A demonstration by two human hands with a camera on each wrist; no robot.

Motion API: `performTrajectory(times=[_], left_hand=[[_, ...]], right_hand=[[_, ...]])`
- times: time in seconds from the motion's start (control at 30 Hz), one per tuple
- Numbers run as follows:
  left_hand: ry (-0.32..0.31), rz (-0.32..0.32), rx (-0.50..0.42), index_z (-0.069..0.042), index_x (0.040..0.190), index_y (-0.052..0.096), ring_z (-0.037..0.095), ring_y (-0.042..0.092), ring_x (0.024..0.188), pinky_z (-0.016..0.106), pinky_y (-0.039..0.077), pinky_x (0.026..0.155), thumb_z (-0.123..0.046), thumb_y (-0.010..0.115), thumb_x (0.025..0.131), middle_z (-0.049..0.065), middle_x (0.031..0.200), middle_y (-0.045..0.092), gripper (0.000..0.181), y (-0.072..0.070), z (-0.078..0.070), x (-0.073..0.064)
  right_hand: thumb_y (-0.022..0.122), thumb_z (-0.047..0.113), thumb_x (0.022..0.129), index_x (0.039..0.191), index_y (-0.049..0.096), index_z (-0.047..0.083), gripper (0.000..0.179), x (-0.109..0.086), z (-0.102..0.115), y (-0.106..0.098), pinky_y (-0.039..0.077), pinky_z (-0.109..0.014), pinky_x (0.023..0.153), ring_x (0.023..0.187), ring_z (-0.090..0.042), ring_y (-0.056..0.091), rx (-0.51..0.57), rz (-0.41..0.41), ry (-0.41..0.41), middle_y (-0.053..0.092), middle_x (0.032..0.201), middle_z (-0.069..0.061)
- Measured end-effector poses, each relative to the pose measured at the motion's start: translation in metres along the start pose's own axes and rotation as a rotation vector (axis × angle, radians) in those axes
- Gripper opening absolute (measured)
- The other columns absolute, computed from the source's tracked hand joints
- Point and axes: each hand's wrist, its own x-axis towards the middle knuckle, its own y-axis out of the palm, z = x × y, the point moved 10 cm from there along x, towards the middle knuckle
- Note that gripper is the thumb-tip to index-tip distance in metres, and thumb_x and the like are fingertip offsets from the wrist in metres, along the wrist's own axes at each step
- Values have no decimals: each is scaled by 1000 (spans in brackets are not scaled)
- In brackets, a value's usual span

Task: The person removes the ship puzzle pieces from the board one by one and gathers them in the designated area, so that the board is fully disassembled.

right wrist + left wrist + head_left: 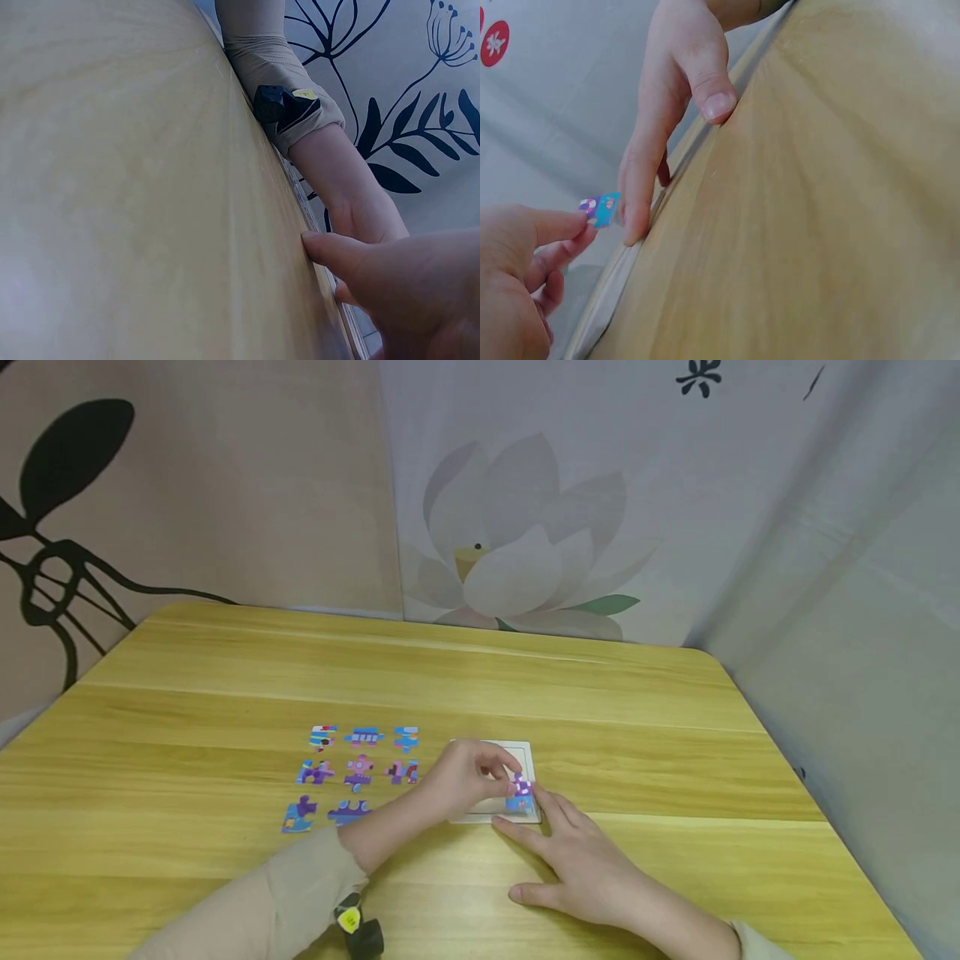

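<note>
My left hand (468, 774) pinches a blue and purple jigsaw piece (519, 800) between thumb and finger, over the lower right part of a white square puzzle tray (530, 760). In the left wrist view the same jigsaw piece (607, 210) sticks out from the fingertips, tilted. With fingers extended, my right hand (581, 860) touches the tray's lower right edge, its thumb held apart over the table. The right wrist view shows only part of the right hand (405, 285); the piece is hidden there.
Several loose jigsaw pieces (358, 768) lie in rough rows on the wooden table (615, 718), left of the tray. My left forearm (300, 885) passes just in front of the lowest row. A patterned curtain (525, 527) hangs behind the table.
</note>
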Motion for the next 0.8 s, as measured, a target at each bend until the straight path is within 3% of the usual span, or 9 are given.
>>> performTrajectory(times=[0.2,0.43,0.57,0.8], left_hand=[[-23,-35,-20,-11,91,73,19,52,78,24,40,56,-6,77,80,-5,70,63,13,-14,-6,-3],[-14,-50,1,-14,93,74,19,53,85,32,45,68,-10,76,82,-5,75,64,13,-29,-14,-6],[-13,-45,-8,-15,95,74,20,53,87,34,46,69,-12,76,82,-5,77,64,13,-34,-15,-8],[17,-44,5,-9,98,74,20,54,86,35,45,70,-12,77,82,-5,78,66,17,-44,-22,-14]], right_hand=[[52,67,86,147,33,42,69,0,-1,0,24,-58,105,138,-39,20,6,-1,11,13,156,-18],[51,68,85,146,34,43,68,0,-2,1,23,-58,105,138,-39,19,25,10,28,13,156,-18],[52,67,86,146,35,42,68,0,-2,1,23,-58,105,138,-40,19,29,12,28,13,156,-19],[52,67,86,147,33,43,68,0,-2,1,22,-59,105,138,-41,18,32,18,27,13,156,-19]])
